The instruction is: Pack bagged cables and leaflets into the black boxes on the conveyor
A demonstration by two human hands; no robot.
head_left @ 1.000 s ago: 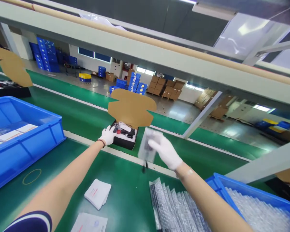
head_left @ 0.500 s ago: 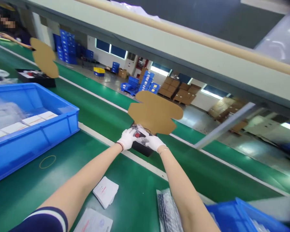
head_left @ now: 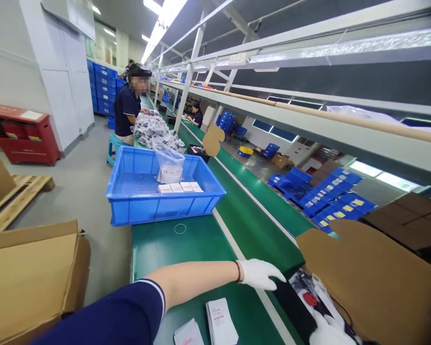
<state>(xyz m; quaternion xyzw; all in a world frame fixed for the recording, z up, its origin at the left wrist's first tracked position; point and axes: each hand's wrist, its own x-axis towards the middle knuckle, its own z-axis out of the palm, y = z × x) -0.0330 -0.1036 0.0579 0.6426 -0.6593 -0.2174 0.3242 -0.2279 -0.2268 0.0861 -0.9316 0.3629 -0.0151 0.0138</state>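
Note:
My left hand (head_left: 260, 274), in a white glove, reaches over the conveyor's pale edge with its thumb and fingers apart. It holds nothing, and its fingertips are at the near end of a black box (head_left: 294, 306). Clear plastic bags and a red round item (head_left: 310, 299) lie inside that box, whose brown cardboard lid (head_left: 373, 278) stands raised. My right hand (head_left: 330, 331), also gloved, is over the box's near side, cut off by the bottom of the view; its grip is hidden. Small stacks of white printed cards (head_left: 221, 321) lie on the green table.
A blue bin (head_left: 165, 206) with small white boxes (head_left: 180, 187) stands on the table beside a rubber band (head_left: 180, 229). Another open box (head_left: 198, 152) is further up the green belt (head_left: 244, 206). A co-worker (head_left: 129, 103) sits beyond, near piled bagged items (head_left: 156, 129). Cartons (head_left: 32, 273) stand at left.
My view has swung left, bringing the aisle and co-worker into sight. My left hand has come off the box's contents to its end. The right hand is still at the box.

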